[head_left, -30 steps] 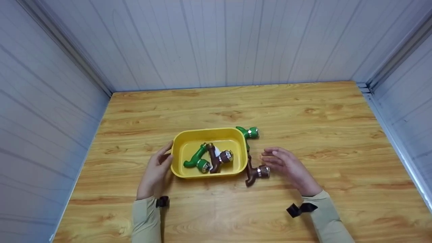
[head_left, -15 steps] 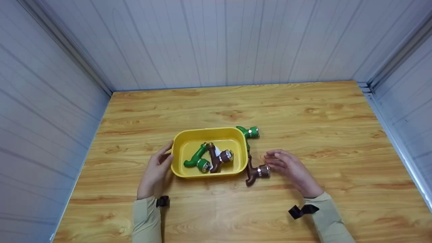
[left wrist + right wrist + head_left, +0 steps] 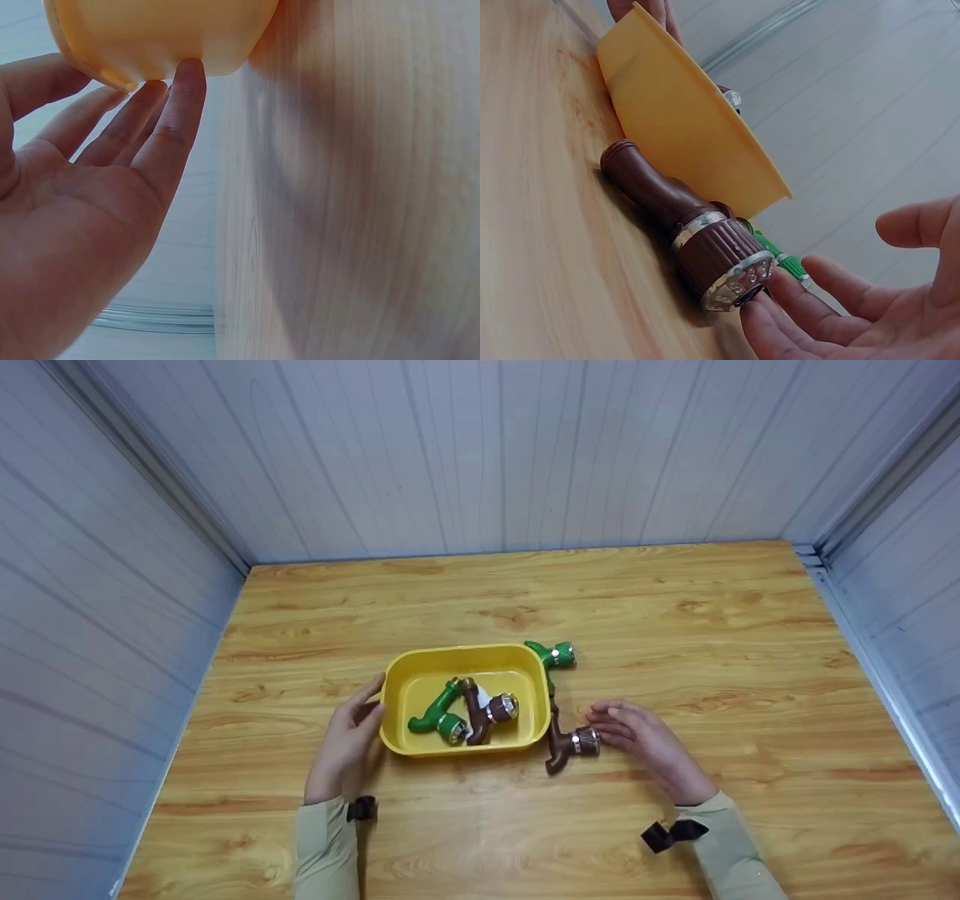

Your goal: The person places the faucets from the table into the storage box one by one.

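Note:
A yellow plastic basin (image 3: 442,661) stands mid-table. Inside lie a green tap (image 3: 429,718) and a brown tap (image 3: 477,723), with a bit of white showing around the brown one. My left hand (image 3: 345,746) is at the basin's left end, its extended fingers (image 3: 180,112) against the outer wall and the thumb by the rim. Outside the right end, a second brown tap (image 3: 652,187) lies with its ribbed handle toward my right hand (image 3: 654,746). That hand's fingers are loosely bent, fingertips right at the handle's silver end, thumb apart. Behind it is another green tap (image 3: 561,654), partly hidden by the basin.
The wood-grain table (image 3: 675,607) is closed in by pale panel walls (image 3: 480,457) at the back and both sides. Black straps (image 3: 363,808) are on both wrists over light sleeves.
My right hand has shifted slightly toward me and to the right, its fingertips now closer to the brown tap's handle. My left hand, the basin and the taps stay put.

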The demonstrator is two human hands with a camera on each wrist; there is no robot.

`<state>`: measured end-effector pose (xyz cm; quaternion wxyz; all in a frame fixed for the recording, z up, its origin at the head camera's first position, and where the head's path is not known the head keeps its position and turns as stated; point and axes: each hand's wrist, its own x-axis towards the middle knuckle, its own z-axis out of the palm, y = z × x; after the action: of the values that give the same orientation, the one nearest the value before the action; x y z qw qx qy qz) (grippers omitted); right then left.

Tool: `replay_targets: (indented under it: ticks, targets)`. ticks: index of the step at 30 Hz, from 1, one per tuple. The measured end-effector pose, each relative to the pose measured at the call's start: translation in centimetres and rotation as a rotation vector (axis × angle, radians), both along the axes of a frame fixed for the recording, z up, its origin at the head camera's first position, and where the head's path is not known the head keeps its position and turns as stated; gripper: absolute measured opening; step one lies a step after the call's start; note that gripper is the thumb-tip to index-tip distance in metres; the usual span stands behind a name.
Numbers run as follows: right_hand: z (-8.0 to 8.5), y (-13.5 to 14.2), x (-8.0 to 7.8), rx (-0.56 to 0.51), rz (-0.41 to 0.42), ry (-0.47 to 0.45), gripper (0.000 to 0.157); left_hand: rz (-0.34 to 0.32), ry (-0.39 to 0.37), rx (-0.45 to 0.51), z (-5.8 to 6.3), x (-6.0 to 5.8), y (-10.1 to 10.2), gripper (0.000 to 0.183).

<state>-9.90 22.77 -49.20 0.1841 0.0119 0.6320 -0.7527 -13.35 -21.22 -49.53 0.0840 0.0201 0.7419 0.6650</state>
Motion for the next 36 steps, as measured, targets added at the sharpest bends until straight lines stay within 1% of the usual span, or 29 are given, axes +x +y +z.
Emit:
replay_targets:
  ticks: [2,4,7,9,12,15,17,21,23,29,32,36]
  targets:
    - [-0.1,0.0,0.1,0.013,0.001,-0.004,0.046,0.002,0.009,-0.011,0.0,0.0,0.0,0.048]
    - [-0.3,0.0,0.1,0.033,0.019,0.005,0.046,0.005,0.017,-0.005,0.0,0.0,0.1,0.048]
    - [-0.6,-0.1,0.2,0.048,0.025,0.006,0.045,-0.001,0.019,0.008,-0.1,0.0,0.0,0.048]
    - [-0.6,-0.1,0.3,0.057,0.029,0.010,0.045,-0.002,0.012,0.024,-0.1,-0.1,0.0,0.049]
    - [-0.7,-0.2,0.3,0.063,0.011,0.002,0.044,-0.006,0.000,0.021,0.0,-0.1,0.0,0.049]
    - [-0.8,-0.3,0.4,0.074,0.011,0.002,0.044,-0.002,-0.016,0.028,0.0,-0.1,0.0,0.049]
    - [-0.8,-0.4,0.4,0.103,0.014,0.001,0.044,-0.002,-0.022,0.030,0.0,-0.1,0.0,0.049]
    - [-1.0,-0.4,0.6,0.203,0.043,0.043,0.047,-0.005,-0.010,-0.002,0.0,0.0,0.0,0.049]
    - [-1.1,-0.5,0.7,0.236,0.053,0.079,0.048,-0.006,-0.004,-0.009,0.0,-0.1,0.0,0.049]
    - [-1.3,-0.5,0.6,0.231,0.075,0.153,0.047,0.004,-0.013,0.041,0.1,0.0,0.1,0.048]
    - [-1.4,-0.4,0.6,0.235,0.084,0.172,0.047,0.000,-0.014,0.052,0.0,-0.1,0.1,0.049]
    - [-1.7,-0.4,0.5,0.239,0.076,0.179,0.045,-0.010,0.059,-0.006,-0.1,-0.2,0.0,0.048]
